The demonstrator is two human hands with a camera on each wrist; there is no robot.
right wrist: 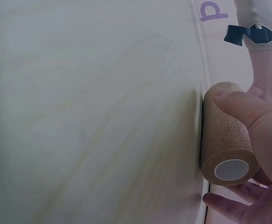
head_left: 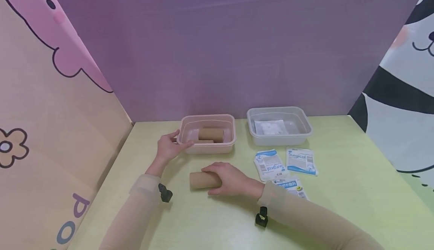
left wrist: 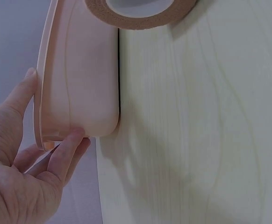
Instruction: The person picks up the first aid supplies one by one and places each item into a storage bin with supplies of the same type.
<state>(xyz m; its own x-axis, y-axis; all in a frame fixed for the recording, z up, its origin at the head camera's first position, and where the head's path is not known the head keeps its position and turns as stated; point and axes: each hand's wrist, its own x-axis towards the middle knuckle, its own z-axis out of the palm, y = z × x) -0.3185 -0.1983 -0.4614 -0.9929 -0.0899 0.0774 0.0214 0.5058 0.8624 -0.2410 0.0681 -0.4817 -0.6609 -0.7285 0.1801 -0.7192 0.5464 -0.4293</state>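
Observation:
My right hand grips a tan bandage roll with a crinkled surface, low over the table in front of the pink plastic box. In the right wrist view the thumb lies along the roll, whose white core faces the camera; the other fingers are partly hidden behind it. My left hand holds the left end of the pink box, thumb at the rim and fingers round the corner, as the left wrist view also shows. Inside the box lie another tan roll and part of one more behind the front wall.
Right of the pink box stands a white plastic box with white packets in it. Several flat blue-and-white surgical packets lie in front, one labelled packet at the right and another partly under the right sleeve. A purple wall rises behind.

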